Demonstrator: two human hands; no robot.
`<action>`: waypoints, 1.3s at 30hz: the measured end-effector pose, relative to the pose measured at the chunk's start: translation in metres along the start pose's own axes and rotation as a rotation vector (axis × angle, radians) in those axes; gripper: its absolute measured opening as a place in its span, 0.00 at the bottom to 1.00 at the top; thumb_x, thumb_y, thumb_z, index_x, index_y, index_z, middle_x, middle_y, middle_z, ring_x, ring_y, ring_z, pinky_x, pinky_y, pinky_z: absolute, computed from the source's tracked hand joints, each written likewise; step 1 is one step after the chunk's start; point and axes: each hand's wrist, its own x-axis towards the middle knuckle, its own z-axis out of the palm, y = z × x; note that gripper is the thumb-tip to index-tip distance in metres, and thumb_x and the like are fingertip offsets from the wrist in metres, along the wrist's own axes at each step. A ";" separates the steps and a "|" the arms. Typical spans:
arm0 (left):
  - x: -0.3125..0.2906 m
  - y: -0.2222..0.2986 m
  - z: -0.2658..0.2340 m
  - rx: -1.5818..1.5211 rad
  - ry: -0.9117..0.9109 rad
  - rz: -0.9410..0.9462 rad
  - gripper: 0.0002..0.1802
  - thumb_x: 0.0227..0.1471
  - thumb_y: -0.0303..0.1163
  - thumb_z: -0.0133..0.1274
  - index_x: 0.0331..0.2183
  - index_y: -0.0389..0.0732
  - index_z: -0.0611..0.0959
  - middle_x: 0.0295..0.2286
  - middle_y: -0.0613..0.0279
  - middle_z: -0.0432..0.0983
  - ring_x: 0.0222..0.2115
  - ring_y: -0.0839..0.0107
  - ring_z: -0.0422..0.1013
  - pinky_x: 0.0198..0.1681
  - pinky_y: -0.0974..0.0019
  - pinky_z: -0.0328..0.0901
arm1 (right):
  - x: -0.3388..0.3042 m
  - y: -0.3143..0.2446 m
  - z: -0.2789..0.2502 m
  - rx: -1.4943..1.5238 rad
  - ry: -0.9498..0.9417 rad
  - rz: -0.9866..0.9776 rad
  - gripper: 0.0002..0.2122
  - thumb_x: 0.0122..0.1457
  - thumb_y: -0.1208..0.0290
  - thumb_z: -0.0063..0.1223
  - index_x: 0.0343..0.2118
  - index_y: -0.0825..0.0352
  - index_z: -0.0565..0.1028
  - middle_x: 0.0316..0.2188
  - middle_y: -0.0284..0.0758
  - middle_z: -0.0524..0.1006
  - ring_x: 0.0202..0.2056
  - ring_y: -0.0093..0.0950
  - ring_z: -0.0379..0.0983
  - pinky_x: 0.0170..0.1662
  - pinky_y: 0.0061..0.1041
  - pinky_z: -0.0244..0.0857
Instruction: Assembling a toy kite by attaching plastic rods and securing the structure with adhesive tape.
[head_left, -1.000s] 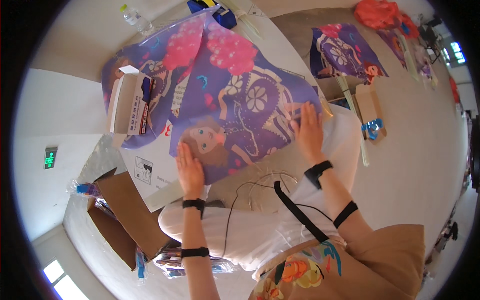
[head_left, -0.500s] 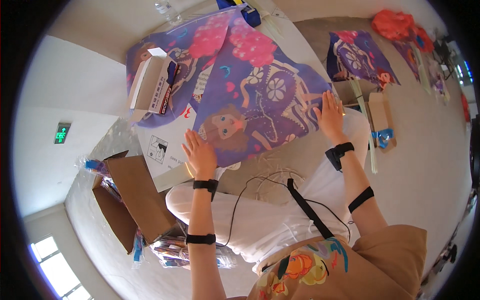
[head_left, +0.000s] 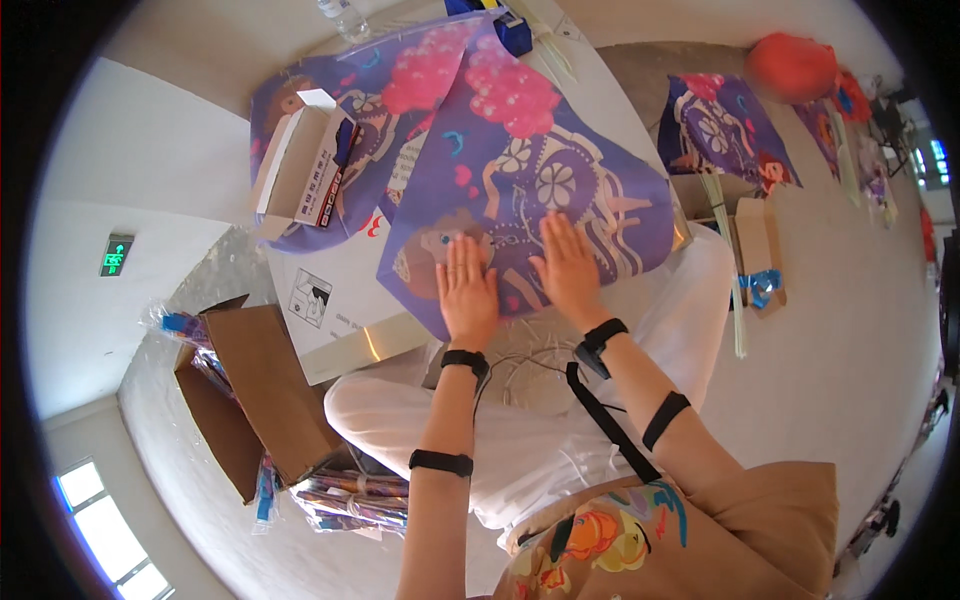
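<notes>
While you sit on the floor, an open cardboard box (head_left: 262, 385) lies far left and a small white carton (head_left: 300, 165) rests above it. Your left hand (head_left: 467, 290) and right hand (head_left: 570, 268) press flat, fingers spread, side by side but apart, gripping nothing, on the purple printed kite (head_left: 530, 190) over your lap. A second purple kite (head_left: 722, 125) lies well right.

We see a pale floor (head_left: 840, 330), purple kite (head_left: 545, 200) spread on it, small open box (head_left: 305, 165) left of the kite, brown carton (head_left: 260, 390) below-left, second kite (head_left: 725, 125) right.
</notes>
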 end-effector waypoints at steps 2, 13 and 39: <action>0.001 -0.014 -0.001 0.036 -0.012 -0.058 0.32 0.59 0.40 0.40 0.61 0.37 0.56 0.62 0.55 0.50 0.63 0.63 0.46 0.64 0.53 0.41 | 0.003 0.016 -0.004 -0.074 0.005 0.023 0.25 0.60 0.64 0.45 0.58 0.71 0.60 0.60 0.42 0.60 0.62 0.35 0.53 0.64 0.38 0.43; 0.006 -0.010 -0.004 0.187 -0.071 -0.131 0.34 0.59 0.40 0.39 0.61 0.35 0.54 0.63 0.52 0.46 0.64 0.60 0.42 0.64 0.50 0.39 | 0.086 -0.037 0.052 0.052 0.035 -0.135 0.28 0.61 0.61 0.44 0.60 0.73 0.56 0.61 0.46 0.57 0.64 0.39 0.50 0.64 0.42 0.42; 0.073 -0.077 0.000 0.135 0.140 -0.202 0.34 0.61 0.45 0.37 0.60 0.33 0.55 0.62 0.47 0.46 0.64 0.54 0.42 0.64 0.51 0.39 | 0.085 0.166 -0.020 -0.366 0.177 0.293 0.24 0.62 0.62 0.42 0.58 0.70 0.58 0.60 0.45 0.59 0.63 0.39 0.51 0.63 0.45 0.42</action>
